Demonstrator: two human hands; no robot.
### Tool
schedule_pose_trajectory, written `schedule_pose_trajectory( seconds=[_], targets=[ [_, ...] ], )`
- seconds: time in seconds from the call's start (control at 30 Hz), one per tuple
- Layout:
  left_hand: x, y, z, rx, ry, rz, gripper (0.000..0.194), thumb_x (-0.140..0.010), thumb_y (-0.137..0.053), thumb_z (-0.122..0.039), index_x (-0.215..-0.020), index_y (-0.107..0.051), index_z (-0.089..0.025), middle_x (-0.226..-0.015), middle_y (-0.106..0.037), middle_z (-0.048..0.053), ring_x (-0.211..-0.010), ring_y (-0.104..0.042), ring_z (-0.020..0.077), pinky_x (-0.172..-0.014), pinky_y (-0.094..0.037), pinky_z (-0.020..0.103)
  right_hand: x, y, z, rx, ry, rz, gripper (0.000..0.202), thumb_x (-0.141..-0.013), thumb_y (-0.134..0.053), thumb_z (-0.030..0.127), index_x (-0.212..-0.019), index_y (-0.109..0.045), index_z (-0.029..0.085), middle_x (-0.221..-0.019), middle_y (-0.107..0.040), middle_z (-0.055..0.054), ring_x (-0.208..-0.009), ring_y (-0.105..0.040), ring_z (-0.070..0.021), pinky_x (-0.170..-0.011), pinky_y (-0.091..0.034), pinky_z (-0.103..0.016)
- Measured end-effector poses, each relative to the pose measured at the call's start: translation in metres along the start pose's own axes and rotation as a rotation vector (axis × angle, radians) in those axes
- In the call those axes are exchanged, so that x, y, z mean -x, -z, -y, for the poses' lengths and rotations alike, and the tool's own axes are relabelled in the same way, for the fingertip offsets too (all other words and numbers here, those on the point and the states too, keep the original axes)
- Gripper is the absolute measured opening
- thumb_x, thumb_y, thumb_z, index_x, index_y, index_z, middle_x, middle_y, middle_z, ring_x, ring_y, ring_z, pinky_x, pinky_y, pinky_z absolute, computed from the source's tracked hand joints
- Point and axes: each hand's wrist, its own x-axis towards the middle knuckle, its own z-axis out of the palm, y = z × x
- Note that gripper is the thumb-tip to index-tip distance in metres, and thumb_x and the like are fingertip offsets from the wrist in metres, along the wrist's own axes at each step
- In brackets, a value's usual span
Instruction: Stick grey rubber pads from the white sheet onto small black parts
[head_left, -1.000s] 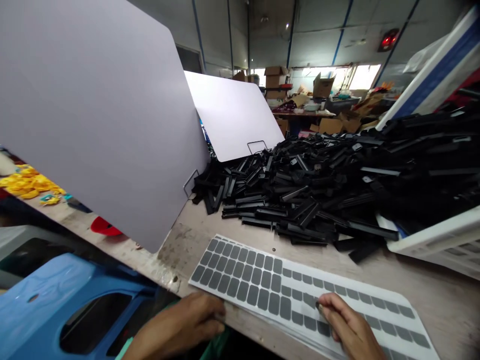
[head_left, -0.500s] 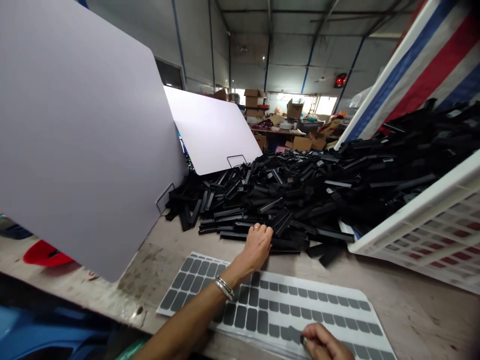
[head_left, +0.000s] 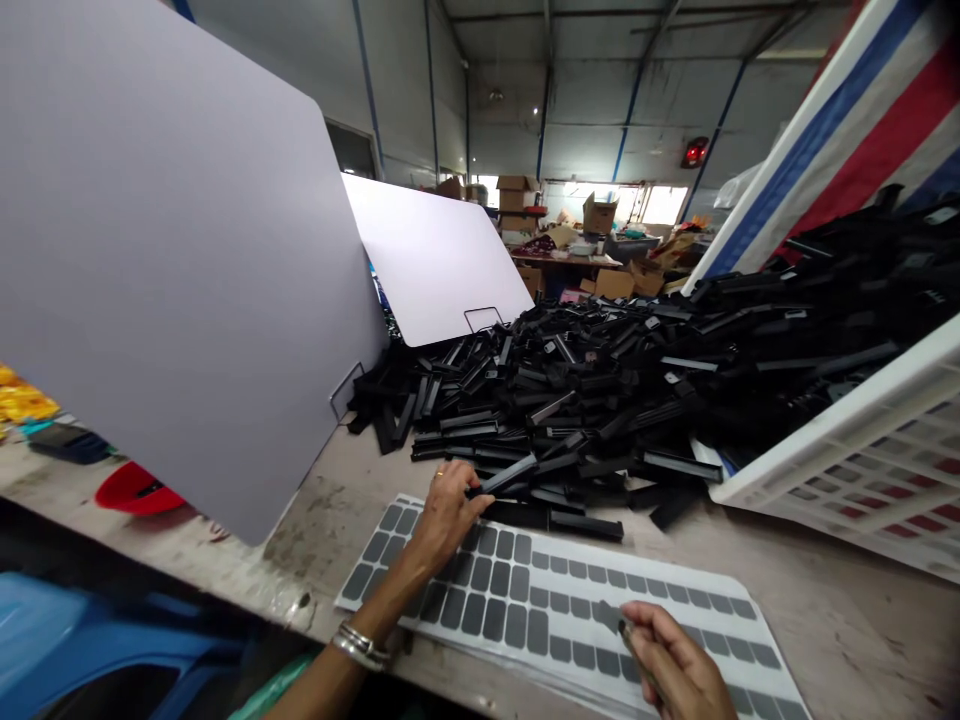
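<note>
My left hand (head_left: pixel 446 510), at the near edge of a heap of black plastic pieces (head_left: pixel 600 380), is closed on one long black plastic piece (head_left: pixel 511 473), which points up to the right. Another long black piece (head_left: pixel 585 525) lies flat just in front. My right hand (head_left: pixel 675 660) pinches a thin metal tool (head_left: pixel 637 655), perhaps tweezers; the fingers partly hide it. At its tip is a dark grey sticker (head_left: pixel 606 614), over the white sticker sheet (head_left: pixel 574 640) with rows of larger and smaller grey rounded stickers.
Two large pale panels (head_left: pixel 187 250) on wire stands border the heap on the left. At the right is a white plastic crate (head_left: pixel 847 470), with a striped sheet (head_left: pixel 825 150) behind it. A red dish (head_left: pixel 135 490) and a blue plastic object (head_left: pixel 97 650) are at the lower left.
My left hand has drawn back leftward from the heap with a black piece in it. My right hand has risen, and the grey sticker at the tool's tip now shows higher over the sheet.
</note>
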Motion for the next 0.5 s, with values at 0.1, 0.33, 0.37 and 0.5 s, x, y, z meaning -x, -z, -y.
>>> schedule_pose_trajectory(
  seconds=[0.1,0.33,0.37,0.5],
  targets=[
    [0.012,0.002,0.0,0.223,0.143,0.04,0.023,-0.079,-0.064,-0.038,-0.081,-0.051,-0.02,-0.074,-0.048,-0.002,-0.07,-0.043,0.0166,-0.066,-0.033,0.029,0.001,-0.01,0.013,-0.098,0.046,0.054,0.054,-0.07,-0.076,0.053,-0.11,-0.065,0.018,-0.068,-0.057,0.004,-0.043,-0.047,-0.0069,-0.037,-0.023,-0.018],
    [0.078,-0.034,-0.021,0.759,0.399,0.462,0.049,-0.052,-0.083,-0.029,-0.089,-0.054,-0.018,-0.074,-0.056,-0.002,-0.062,-0.051,0.0107,-0.058,-0.041,0.022,0.013,-0.03,0.036,-0.321,0.034,0.349,0.067,-0.077,-0.076,0.049,-0.135,-0.053,0.026,-0.074,-0.054,0.005,-0.041,-0.05,-0.005,-0.037,-0.026,-0.014],
    [0.087,-0.039,-0.026,0.826,0.431,0.538,0.055,-0.048,-0.084,-0.025,-0.095,-0.056,-0.018,-0.075,-0.058,-0.002,-0.062,-0.052,0.0105,-0.057,-0.042,0.022,0.015,-0.032,0.035,-0.302,-0.001,0.398,0.065,-0.074,-0.077,0.049,-0.131,-0.058,0.024,-0.074,-0.055,0.005,-0.042,-0.05,-0.0046,-0.037,-0.028,-0.015],
    [0.105,-0.048,-0.047,1.054,0.507,0.781,0.064,-0.044,-0.084,-0.008,-0.105,-0.067,-0.017,-0.083,-0.063,0.0,-0.068,-0.057,0.0099,-0.059,-0.043,0.017,0.025,-0.034,0.027,-0.255,-0.096,0.568,0.062,-0.069,-0.08,0.049,-0.122,-0.067,0.02,-0.074,-0.056,0.002,-0.044,-0.044,-0.0037,-0.042,-0.035,-0.018]
  ],
)
